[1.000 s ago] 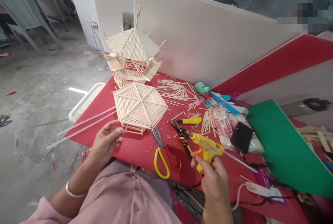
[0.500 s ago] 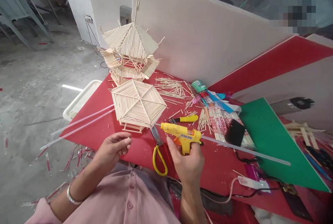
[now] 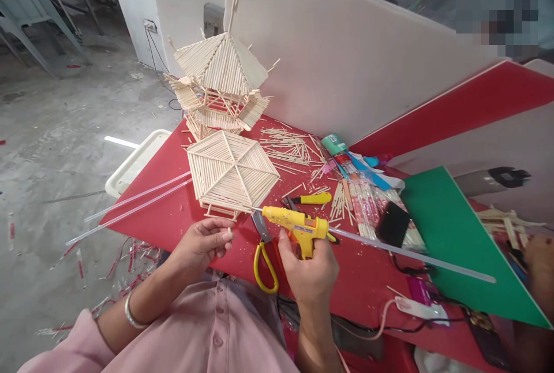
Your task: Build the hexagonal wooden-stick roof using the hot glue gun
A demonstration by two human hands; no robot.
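Note:
My right hand (image 3: 309,266) is wrapped round the handle of a yellow glue gun (image 3: 296,224), whose nozzle points left at the near right edge of a hexagonal stick panel (image 3: 234,168). A long clear glue stick (image 3: 415,256) runs out of its back. Just below the panel, my left hand (image 3: 205,246) pinches a small pale piece (image 3: 230,233) between thumb and finger. Behind the panel stands a tiered stick model (image 3: 223,78) with a pointed roof. Scissors (image 3: 265,257) with yellow and red handles lie under the gun's nozzle.
Loose sticks (image 3: 285,145), yellow-handled pliers (image 3: 314,198), bagged sticks (image 3: 367,211), a black phone-like object (image 3: 393,224) and a green board (image 3: 471,252) lie on the red table (image 3: 164,211). Cables run along the near right side. Another person's hand (image 3: 539,263) shows at the right edge.
My left hand has moved right, closer to the glue gun. The gun has shifted slightly left, its nozzle now at the panel's edge. Another person's hand has appeared at the right.

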